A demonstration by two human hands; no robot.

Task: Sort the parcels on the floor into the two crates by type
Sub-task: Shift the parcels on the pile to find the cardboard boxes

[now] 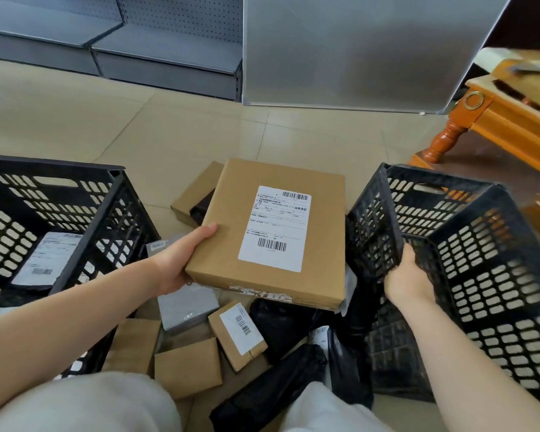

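Left hand [181,260] grips flat cardboard box [272,232] by its near-left corner, held over the floor pile between crates. Right hand [407,280] grasps right crate [468,275] near rim; crate tilted. Left crate [75,219] cut off at frame edge. Black bags [278,325] below box partly hidden.

Left: I'm seeing a crate [75,219] holding what seems a bagged parcel [49,258].
Right: another crate [468,275].
Between: parcels [219,341] lying on the floor [175,126].

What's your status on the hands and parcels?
Left hand holds big box. Right hand grips right crate rim. Boxes and black bags remain on floor.
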